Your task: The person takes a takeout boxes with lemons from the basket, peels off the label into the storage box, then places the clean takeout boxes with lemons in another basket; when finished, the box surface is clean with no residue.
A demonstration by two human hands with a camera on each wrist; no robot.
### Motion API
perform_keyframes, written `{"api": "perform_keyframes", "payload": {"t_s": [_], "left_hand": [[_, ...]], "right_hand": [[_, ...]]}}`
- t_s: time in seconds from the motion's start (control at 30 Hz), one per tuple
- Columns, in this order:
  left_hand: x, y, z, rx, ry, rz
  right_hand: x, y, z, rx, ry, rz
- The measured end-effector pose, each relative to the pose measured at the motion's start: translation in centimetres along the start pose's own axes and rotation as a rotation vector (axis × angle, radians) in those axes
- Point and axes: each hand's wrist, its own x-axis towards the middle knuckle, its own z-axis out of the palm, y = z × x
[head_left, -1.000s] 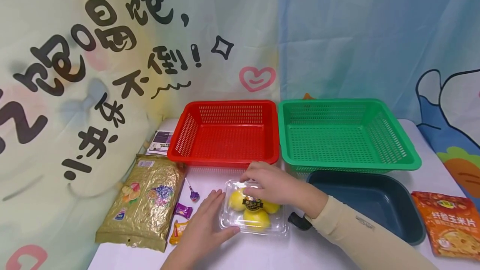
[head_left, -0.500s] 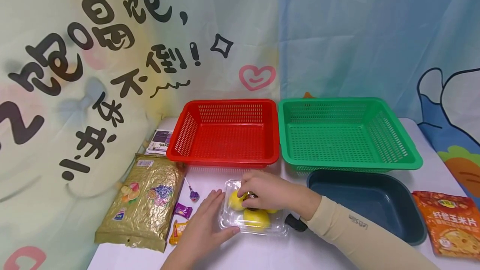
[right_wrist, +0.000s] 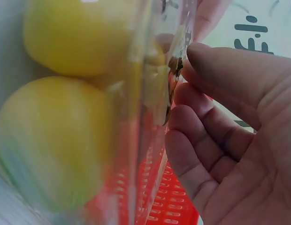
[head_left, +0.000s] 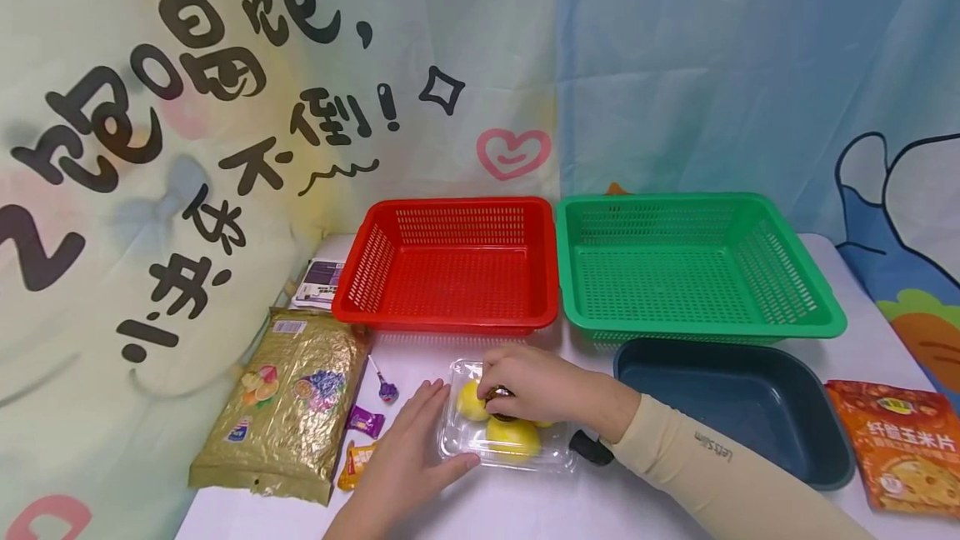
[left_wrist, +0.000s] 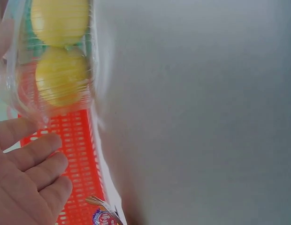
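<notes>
A clear plastic clamshell box (head_left: 468,448) with several yellow fruits (head_left: 513,437) in it lies on the table in the head view. My right hand (head_left: 536,386) is over the lid, its thumb and index finger pinching the edge of a dark and gold label (head_left: 498,395). In the right wrist view the label (right_wrist: 172,84) is at the fingertips and the other fingers are bent against the lid. My left hand (head_left: 408,448) rests along the box's left side, fingers extended, thumb at its near corner. In the left wrist view its fingers touch or nearly touch the box wall.
Behind stand a red basket (head_left: 446,327) and a green basket (head_left: 701,327). A dark blue tray (head_left: 750,415) and an orange snack bag (head_left: 896,448) lie right. Left are a gold bag (head_left: 288,407), a lollipop (head_left: 387,390), a purple sweet (head_left: 366,421) and an orange packet (head_left: 356,463).
My right hand has come down and slightly nearer on the lid, its fingers bending from a spread pose to a pinch on the label. The left hand has stayed in place.
</notes>
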Motion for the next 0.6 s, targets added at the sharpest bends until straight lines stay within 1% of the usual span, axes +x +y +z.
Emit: {"api": "perform_keyframes", "payload": {"t_s": [0.23,0.43,0.6], "left_hand": [[0.01,-0.06,0.01,0.002,0.001,-0.001],[0.0,0.02,-0.03,-0.017,-0.003,-0.001],[0.01,0.0,0.03,-0.014,-0.009,-0.003]], "right_hand": [[-0.05,-0.07,0.07,0.004,0.011,0.022],[0.04,0.0,0.26,-0.004,0.03,0.013],[-0.06,0.11,0.32,-0.017,0.032,0.005]]}}
